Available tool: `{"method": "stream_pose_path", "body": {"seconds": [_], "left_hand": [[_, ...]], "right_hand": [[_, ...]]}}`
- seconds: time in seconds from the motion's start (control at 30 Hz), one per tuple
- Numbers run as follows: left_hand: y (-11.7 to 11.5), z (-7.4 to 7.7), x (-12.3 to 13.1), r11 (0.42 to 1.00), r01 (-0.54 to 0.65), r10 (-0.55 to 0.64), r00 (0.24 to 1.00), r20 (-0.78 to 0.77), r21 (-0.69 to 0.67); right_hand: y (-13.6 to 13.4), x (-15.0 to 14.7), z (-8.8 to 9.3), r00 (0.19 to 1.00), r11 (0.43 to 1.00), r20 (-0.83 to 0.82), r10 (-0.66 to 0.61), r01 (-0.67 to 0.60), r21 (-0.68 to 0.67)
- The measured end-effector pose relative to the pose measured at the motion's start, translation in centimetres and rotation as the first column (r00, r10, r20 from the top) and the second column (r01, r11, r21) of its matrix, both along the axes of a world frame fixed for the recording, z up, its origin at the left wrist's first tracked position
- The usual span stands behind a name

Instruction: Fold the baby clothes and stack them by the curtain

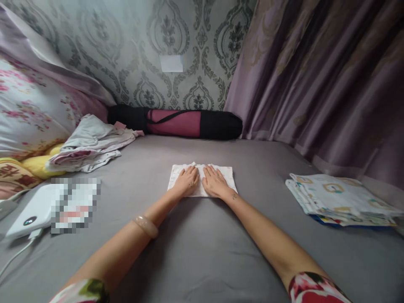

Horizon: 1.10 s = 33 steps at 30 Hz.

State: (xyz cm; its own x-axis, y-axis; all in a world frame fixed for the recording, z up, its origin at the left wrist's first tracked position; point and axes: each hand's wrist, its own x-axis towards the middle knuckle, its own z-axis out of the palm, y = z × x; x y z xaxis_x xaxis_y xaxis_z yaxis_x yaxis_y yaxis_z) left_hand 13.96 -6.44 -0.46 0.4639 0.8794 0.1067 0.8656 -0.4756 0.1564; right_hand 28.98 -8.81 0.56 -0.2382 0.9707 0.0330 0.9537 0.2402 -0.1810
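A small white folded cloth (225, 174) with a faint pink print lies flat on the grey bed sheet (202, 252) in the middle of the view. My left hand (187, 182) rests palm down on its left half, fingers stretched out. My right hand (213, 182) lies flat beside it on the right half, fingers also spread. The two hands nearly touch at the cloth's centre. A pale bangle (145, 226) sits on my left forearm.
A stack of folded patterned cloths (337, 200) lies at the right. A loose heap of pale clothes (91, 145) and floral pillows (28, 109) are at the left. A white power bank (31, 212) with cable lies near left. A rolled pink-and-black mat (176, 123) lines the wall; curtains (331, 84) hang right.
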Motion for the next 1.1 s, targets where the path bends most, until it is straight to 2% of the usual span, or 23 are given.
{"method": "stream_pose_path", "body": {"seconds": [0.1,0.17,0.33,0.47,0.7,0.83,1.1], "left_hand": [[-0.2,0.4,-0.2,0.985,-0.141,0.137,0.989,0.055,0.096],[-0.4,0.3,-0.4,0.973,-0.190,0.186,0.982,0.045,0.131],[-0.7,-0.8,-0.7,0.980,-0.176,0.180,0.983,-0.034,0.094],[-0.6,-0.9,-0.7,0.980,-0.178,0.183,0.982,-0.052,0.089],[-0.6,0.4,-0.5,0.986,-0.158,0.161,0.985,-0.055,0.058],[-1.0,1.0,-0.1,0.985,-0.110,0.116,0.992,-0.042,0.132],[-0.8,-1.3,0.3,0.993,-0.098,0.103,0.991,-0.080,0.073]], "right_hand": [[0.1,-1.1,0.5,1.000,0.999,-0.022,0.001,0.000,0.036],[0.0,-2.0,0.4,0.999,0.997,-0.037,0.025,-0.022,0.072],[-0.1,-2.9,-1.0,0.998,0.997,-0.059,0.039,-0.034,0.070],[0.0,-2.9,-1.4,0.997,0.997,-0.066,0.040,-0.035,0.072],[-0.1,-2.1,0.0,0.995,0.998,-0.085,0.056,-0.055,0.022],[-0.3,-0.8,0.6,0.999,0.995,-0.043,0.010,-0.006,0.099],[-0.6,0.0,-0.7,1.000,0.998,0.016,-0.022,0.021,0.065]]}}
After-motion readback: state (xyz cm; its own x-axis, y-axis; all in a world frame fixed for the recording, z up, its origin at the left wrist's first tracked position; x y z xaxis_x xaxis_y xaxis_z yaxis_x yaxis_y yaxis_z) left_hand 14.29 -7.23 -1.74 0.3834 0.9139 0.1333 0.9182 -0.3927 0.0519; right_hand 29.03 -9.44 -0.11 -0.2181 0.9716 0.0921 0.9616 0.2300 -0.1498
